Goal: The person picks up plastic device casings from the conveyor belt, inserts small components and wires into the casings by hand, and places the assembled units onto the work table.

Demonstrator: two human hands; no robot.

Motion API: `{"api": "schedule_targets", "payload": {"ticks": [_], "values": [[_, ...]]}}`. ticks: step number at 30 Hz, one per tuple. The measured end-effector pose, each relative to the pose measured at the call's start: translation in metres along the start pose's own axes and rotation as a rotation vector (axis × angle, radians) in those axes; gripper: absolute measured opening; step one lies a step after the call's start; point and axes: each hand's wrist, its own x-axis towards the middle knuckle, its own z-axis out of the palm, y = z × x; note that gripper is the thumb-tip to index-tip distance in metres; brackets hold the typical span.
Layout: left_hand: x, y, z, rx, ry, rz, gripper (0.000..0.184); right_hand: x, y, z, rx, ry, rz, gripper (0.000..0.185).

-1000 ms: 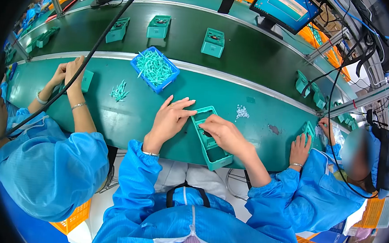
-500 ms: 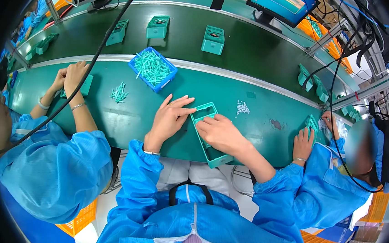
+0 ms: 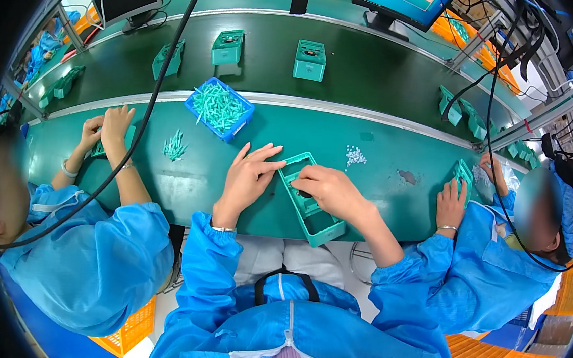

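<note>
A green plastic housing [image 3: 326, 230] lies at a slant on the green bench in front of me. My left hand [image 3: 249, 178] pinches its upper left edge with thumb and forefinger, the other fingers spread. Inside the frame, over a round dark part, is my right hand [image 3: 329, 192], its fingers pressed together; what they hold, if anything, is hidden. Beyond my hands stands a blue bin [image 3: 240, 129] full of green sticks. A small pile of green sticks [image 3: 174, 146] is to its left, and white bits [image 3: 355, 156] lie to the right.
Co-workers in blue sit on both sides, one's hands [image 3: 115, 132] at the left and another's hand [image 3: 451, 204] at the right, each at a green part. Several green housings [image 3: 309, 61] stand on the dark belt [image 3: 267, 76]. A black cable [image 3: 152, 101] crosses the view.
My right hand dipped over the frame half a second ago and has lifted slightly, showing the round dark part again. My left hand keeps its hold. The view has shifted slightly.
</note>
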Motion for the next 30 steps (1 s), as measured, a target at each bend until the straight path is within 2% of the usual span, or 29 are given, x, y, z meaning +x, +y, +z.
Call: {"api": "schedule_targets", "payload": {"ticks": [2,17,21,23,24,26,27,29,30], "values": [[0.001,0.0,0.001,-0.008,0.003,-0.002,0.032,-0.001,0.003,0.003,-0.189,-0.025,-0.133,0.021],[0.002,0.002,0.0,-0.041,-0.006,-0.01,0.033,0.002,-0.006,0.0,-0.432,-0.077,-0.197,0.014],[0.002,0.0,0.001,-0.013,-0.001,0.0,0.032,0.003,-0.007,0.0,-0.442,-0.094,-0.183,0.015],[0.002,0.0,0.001,-0.009,-0.003,0.012,0.031,-0.002,0.004,0.0,-0.257,-0.083,-0.156,0.022],[0.002,0.0,0.0,-0.01,-0.006,0.011,0.031,-0.002,0.006,-0.002,-0.264,-0.072,-0.159,0.022],[0.002,-0.001,0.001,-0.009,-0.004,0.017,0.03,-0.007,0.006,-0.003,0.01,0.19,-0.058,0.026],[0.002,-0.001,0.002,-0.017,-0.005,0.009,0.029,-0.01,0.002,-0.009,0.01,0.195,-0.06,0.026],[0.001,0.0,0.002,-0.014,-0.004,0.009,0.028,-0.02,-0.013,-0.03,0.012,0.407,0.099,0.026],[0.001,0.001,0.002,-0.02,0.001,0.008,0.028,-0.033,-0.019,-0.037,0.005,0.387,0.136,0.026]]}}
